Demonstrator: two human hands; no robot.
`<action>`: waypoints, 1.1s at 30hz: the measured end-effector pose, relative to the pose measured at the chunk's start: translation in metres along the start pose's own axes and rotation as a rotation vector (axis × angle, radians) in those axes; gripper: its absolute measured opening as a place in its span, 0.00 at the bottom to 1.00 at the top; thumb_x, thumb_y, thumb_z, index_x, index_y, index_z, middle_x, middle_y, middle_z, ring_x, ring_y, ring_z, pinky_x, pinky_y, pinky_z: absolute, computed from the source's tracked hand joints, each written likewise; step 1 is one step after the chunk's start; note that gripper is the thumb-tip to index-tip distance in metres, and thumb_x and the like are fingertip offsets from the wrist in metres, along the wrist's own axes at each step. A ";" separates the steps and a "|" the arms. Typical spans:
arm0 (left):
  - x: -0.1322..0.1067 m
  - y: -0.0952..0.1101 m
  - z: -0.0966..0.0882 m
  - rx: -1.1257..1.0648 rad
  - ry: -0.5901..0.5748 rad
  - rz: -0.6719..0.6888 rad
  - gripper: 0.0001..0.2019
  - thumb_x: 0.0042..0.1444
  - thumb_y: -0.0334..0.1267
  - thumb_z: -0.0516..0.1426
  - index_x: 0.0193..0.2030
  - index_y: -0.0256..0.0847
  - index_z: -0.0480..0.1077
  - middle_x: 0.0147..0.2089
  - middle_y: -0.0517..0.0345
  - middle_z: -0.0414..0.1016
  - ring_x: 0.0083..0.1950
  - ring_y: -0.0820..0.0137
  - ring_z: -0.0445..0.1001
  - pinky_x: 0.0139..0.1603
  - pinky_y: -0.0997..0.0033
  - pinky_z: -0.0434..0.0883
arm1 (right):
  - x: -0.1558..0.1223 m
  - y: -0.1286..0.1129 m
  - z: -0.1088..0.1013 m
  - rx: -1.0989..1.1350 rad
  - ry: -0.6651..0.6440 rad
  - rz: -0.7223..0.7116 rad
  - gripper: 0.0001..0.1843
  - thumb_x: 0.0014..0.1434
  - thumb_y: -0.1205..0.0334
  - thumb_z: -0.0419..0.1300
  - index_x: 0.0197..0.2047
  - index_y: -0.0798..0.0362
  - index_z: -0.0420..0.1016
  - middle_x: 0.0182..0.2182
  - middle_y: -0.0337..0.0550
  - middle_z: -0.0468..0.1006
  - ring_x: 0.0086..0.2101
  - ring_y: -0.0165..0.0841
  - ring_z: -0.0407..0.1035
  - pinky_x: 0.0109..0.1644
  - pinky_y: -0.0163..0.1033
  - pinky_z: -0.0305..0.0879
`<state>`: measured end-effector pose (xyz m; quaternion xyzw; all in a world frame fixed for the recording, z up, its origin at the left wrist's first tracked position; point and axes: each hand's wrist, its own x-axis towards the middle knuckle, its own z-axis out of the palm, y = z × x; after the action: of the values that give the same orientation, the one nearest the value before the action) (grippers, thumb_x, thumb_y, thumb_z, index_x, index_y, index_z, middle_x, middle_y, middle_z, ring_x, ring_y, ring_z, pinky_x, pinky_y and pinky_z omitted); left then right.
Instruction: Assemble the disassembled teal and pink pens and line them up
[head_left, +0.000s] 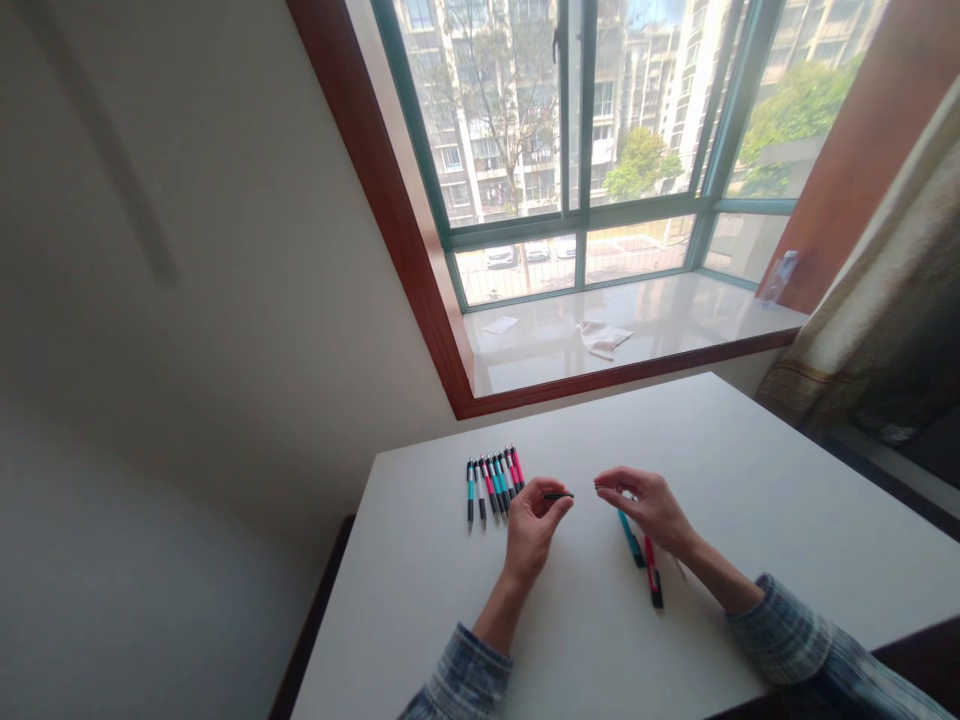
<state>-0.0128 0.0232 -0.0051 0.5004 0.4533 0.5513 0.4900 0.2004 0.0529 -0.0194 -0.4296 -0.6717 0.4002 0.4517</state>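
Note:
My left hand [531, 525] is closed in a pinch around a short black pen part [559, 495], whose end sticks out toward the right. Facing it across a small gap, my right hand [651, 508] is also pinched, with something small and dark at its fingertips that I cannot make out. Under and beside the right hand lie a teal pen piece [631, 540] and a red pen piece [653, 575], both with black ends. A thin pale stick [679, 568] shows partly beside the right wrist. Left of my left hand, several pens [481, 492] in teal, white and red lie side by side.
The white table [405, 580] stands against the wall and below a windowsill [540, 372]. On the sill lie a crumpled white cloth or paper [604, 338], a flat white sheet [500, 325] and a clear bottle [780, 278]. A curtain [862, 270] hangs at the right.

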 end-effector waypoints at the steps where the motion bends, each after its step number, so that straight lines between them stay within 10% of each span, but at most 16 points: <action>1: 0.000 0.000 0.001 -0.007 -0.008 -0.002 0.12 0.52 0.40 0.70 0.39 0.37 0.77 0.38 0.54 0.81 0.40 0.68 0.79 0.44 0.71 0.74 | -0.001 0.000 0.003 0.041 0.000 0.006 0.12 0.61 0.50 0.66 0.42 0.49 0.82 0.38 0.42 0.84 0.37 0.37 0.75 0.45 0.41 0.73; 21: -0.002 0.002 0.002 0.049 -0.086 0.005 0.13 0.52 0.43 0.70 0.36 0.37 0.77 0.38 0.52 0.82 0.40 0.65 0.80 0.45 0.68 0.76 | -0.006 -0.012 0.019 0.156 -0.089 0.014 0.15 0.61 0.49 0.66 0.39 0.52 0.81 0.35 0.44 0.84 0.37 0.37 0.78 0.46 0.42 0.76; 33: -0.003 0.004 0.006 0.076 -0.097 0.017 0.12 0.51 0.41 0.70 0.35 0.37 0.77 0.36 0.53 0.80 0.38 0.67 0.78 0.43 0.68 0.76 | -0.008 -0.019 0.015 -0.240 -0.108 -0.095 0.21 0.70 0.50 0.55 0.29 0.51 0.78 0.25 0.37 0.78 0.27 0.31 0.68 0.35 0.36 0.64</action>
<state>-0.0074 0.0198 -0.0005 0.5487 0.4453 0.5129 0.4875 0.1837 0.0374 -0.0082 -0.4261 -0.7577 0.3176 0.3788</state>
